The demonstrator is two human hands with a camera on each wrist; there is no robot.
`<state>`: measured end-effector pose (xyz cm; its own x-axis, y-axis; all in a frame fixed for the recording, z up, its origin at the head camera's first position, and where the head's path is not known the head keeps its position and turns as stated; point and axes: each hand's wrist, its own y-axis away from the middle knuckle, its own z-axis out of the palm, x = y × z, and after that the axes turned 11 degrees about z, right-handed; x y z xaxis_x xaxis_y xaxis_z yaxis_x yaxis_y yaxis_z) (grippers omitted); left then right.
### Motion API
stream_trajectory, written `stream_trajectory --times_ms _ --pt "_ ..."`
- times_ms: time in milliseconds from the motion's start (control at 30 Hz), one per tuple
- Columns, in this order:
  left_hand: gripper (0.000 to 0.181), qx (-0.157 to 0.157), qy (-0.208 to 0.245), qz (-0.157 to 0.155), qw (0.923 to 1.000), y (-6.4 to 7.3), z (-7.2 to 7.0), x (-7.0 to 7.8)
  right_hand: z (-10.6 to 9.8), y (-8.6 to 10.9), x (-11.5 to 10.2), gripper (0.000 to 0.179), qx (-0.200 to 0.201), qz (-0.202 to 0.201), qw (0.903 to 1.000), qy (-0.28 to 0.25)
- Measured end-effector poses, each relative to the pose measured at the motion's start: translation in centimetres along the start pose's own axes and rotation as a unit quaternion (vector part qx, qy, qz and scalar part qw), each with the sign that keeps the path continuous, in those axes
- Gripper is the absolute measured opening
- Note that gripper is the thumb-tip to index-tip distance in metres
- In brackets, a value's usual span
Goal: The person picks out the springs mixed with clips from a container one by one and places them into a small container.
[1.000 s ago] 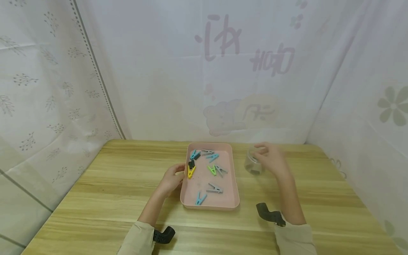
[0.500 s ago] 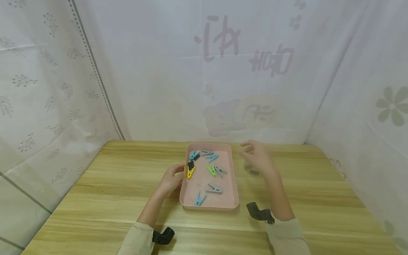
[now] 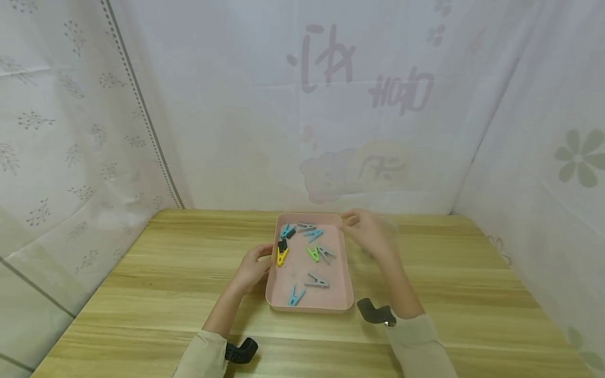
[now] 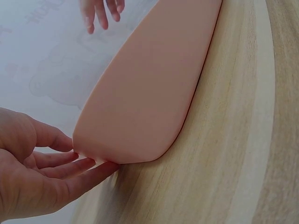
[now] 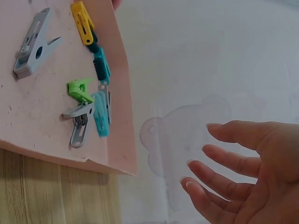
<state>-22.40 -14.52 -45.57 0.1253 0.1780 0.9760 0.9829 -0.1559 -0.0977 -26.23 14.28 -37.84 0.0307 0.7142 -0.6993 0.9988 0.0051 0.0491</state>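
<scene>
A pink tray [image 3: 302, 268] lies on the wooden table with several plastic clothespins in it: a yellow clothespin [image 3: 282, 257], a light green clothespin [image 3: 313, 254], a grey clothespin [image 3: 317, 281], a light blue clothespin [image 3: 296, 296] and others. My left hand [image 3: 252, 268] touches the tray's left side, its fingertips against the wall in the left wrist view. Beyond the tray's far right corner hovers my right hand [image 5: 247, 168], its fingers loosely spread and nothing between them. Behind that hand, a clear jar [image 3: 390, 227] is mostly hidden in the head view.
The wooden table [image 3: 189, 283] reaches back to a pale printed curtain [image 3: 236, 131], which also hangs at both sides. A black wrist mount [image 3: 242, 350] is strapped to the left arm, another black mount [image 3: 375, 312] to the right.
My right hand has moved left from over the jar to the tray's far right edge, covering most of the jar. The left hand has stayed at the tray's side.
</scene>
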Motion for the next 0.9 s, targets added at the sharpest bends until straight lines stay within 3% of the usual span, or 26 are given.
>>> stream_trajectory --times_ms 300,900 --pt "0.046 0.003 -0.004 -0.003 1.0 0.0 0.0 0.1 1.2 -0.8 -1.3 0.038 -0.01 -0.013 0.9996 0.022" --pt "0.045 0.001 -0.002 -0.005 1.0 -0.2 0.0 -0.1 3.4 -2.8 -3.8 0.031 -0.081 -0.059 0.9925 0.07"
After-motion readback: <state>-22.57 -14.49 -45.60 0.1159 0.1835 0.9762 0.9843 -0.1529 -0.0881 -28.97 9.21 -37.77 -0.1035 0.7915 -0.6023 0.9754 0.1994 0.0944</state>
